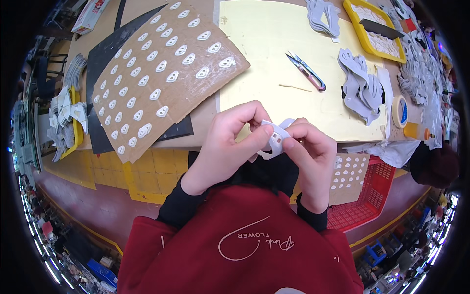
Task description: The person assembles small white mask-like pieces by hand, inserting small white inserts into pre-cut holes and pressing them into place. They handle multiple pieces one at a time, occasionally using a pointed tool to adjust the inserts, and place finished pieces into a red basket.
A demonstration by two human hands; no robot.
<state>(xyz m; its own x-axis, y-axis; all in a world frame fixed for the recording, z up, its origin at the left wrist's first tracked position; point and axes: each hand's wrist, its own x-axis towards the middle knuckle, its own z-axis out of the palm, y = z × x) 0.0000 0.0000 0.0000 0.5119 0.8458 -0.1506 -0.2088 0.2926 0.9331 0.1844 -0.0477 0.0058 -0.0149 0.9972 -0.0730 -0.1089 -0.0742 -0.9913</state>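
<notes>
My left hand (235,142) and my right hand (309,152) meet in front of my body at the table's near edge. Between them they pinch a small, curved, pale grey-white cut piece (275,139) with punched holes in it. The thumbs press on its face, one from each side, and the fingers behind it are partly hidden. Beyond my left hand a brown cardboard sheet (164,93) carries rows of small white patches with holes. Past my right hand lie thread snips (307,72) and a thin wooden stick (295,87).
Grey cut pieces (360,88) are heaped on the right, next to a tape roll (400,110). A yellow tray (360,22) with white pieces sits at the far right. Below the table edge stands a red basket (377,196) with another patch-covered cardboard (348,179).
</notes>
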